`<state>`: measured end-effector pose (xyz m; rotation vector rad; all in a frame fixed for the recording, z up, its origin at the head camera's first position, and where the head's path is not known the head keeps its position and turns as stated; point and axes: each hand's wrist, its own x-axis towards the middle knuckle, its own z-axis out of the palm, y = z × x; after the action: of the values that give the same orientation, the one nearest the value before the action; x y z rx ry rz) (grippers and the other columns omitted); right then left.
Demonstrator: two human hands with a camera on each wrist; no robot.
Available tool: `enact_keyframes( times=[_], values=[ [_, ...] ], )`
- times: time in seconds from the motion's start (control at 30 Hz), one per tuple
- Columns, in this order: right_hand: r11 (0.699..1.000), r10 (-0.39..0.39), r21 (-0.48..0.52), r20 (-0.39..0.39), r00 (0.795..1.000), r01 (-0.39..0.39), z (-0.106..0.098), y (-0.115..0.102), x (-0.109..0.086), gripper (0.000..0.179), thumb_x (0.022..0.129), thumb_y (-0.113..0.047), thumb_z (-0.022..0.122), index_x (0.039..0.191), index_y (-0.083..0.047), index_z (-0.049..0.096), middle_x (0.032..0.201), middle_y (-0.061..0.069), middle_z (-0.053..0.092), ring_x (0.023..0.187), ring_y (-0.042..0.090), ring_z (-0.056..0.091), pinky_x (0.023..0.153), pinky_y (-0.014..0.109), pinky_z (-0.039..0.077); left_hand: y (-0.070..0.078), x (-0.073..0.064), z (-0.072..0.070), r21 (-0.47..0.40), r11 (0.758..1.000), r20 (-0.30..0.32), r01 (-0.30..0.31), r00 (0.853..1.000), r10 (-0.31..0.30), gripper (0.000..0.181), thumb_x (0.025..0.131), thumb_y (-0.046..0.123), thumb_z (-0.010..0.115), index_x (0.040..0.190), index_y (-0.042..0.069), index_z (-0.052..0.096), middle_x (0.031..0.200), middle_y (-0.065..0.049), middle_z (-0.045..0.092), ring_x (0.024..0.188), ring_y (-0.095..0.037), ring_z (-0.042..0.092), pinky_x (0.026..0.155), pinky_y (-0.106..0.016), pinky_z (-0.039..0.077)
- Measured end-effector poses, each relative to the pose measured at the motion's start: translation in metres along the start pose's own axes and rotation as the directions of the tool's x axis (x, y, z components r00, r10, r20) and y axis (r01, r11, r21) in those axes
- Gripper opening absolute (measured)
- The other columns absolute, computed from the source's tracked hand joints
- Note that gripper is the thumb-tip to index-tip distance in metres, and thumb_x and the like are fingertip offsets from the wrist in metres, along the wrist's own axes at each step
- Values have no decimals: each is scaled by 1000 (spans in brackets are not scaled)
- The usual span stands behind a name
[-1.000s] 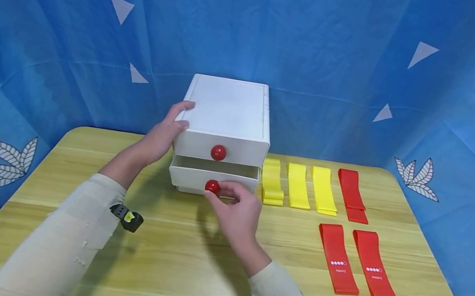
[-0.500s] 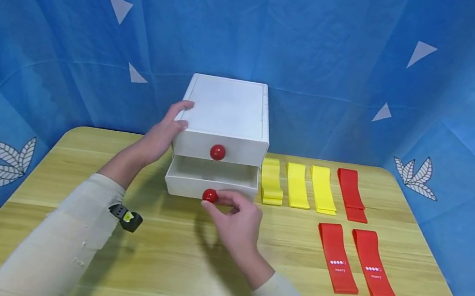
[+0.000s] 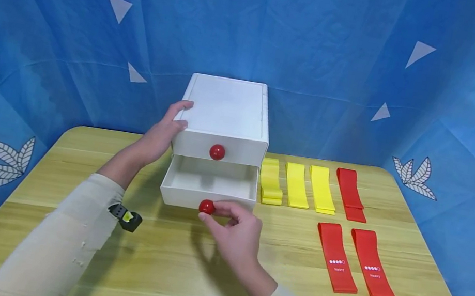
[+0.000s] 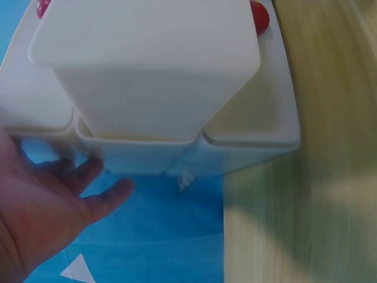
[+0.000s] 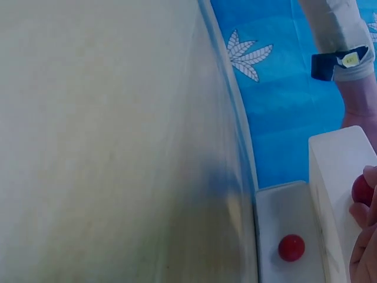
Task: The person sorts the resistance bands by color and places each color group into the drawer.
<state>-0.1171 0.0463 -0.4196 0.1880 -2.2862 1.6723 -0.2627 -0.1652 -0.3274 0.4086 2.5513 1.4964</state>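
Observation:
A white two-drawer cabinet (image 3: 227, 104) stands near the back of the table, a round red knob on each drawer. Its upper drawer (image 3: 193, 144) is shut, while the lower drawer (image 3: 209, 185) stands pulled out, its visible inside bare. My right hand (image 3: 238, 232) pinches the lower red knob (image 3: 207, 207) between thumb and fingers; the right wrist view catches only part of that hand (image 5: 366, 236). At the cabinet's upper left edge rests my left hand (image 3: 159, 137), fingertips on the top. Extended fingers of the left hand (image 4: 53, 200) show beside the cabinet's side in the left wrist view.
To the cabinet's right lie three yellow bands (image 3: 298, 185) in a row and a folded red band (image 3: 352, 194). Two red bands (image 3: 337, 259) marked "Heavy" lie nearer the front. A blue curtain (image 3: 335, 70) hangs behind the wooden table (image 3: 169, 273).
The lower drawer has slid further out toward me, with my right hand moving along on its knob. My left hand has stayed on the cabinet's edge.

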Motion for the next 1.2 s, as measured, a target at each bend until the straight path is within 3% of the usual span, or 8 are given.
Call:
enact_keyframes(
  times=[0.57, 1.2],
  values=[
    [999, -46, 17, 24, 999, 45, -10, -3, -23, 22, 75, -18, 89, 94, -20, 78, 87, -18, 73, 41, 5, 39, 38, 22, 33, 0, 0, 1, 9, 1000, 13, -1, 1000, 1, 54, 105, 39, 26, 158, 37, 13, 165, -2, 3, 148, -32, 8, 109, -70, 14],
    [999, -51, 2, 51, 997, 51, -15, -4, -41, 23, 74, -19, 90, 93, -19, 77, 86, -16, 72, 44, 5, 47, 39, 23, 40, -1, 1, -1, 9, 1000, -4, -20, 1000, 20, 55, 104, 40, 28, 157, 36, 16, 165, -2, 7, 148, -31, 10, 110, -68, 13]
  ],
)
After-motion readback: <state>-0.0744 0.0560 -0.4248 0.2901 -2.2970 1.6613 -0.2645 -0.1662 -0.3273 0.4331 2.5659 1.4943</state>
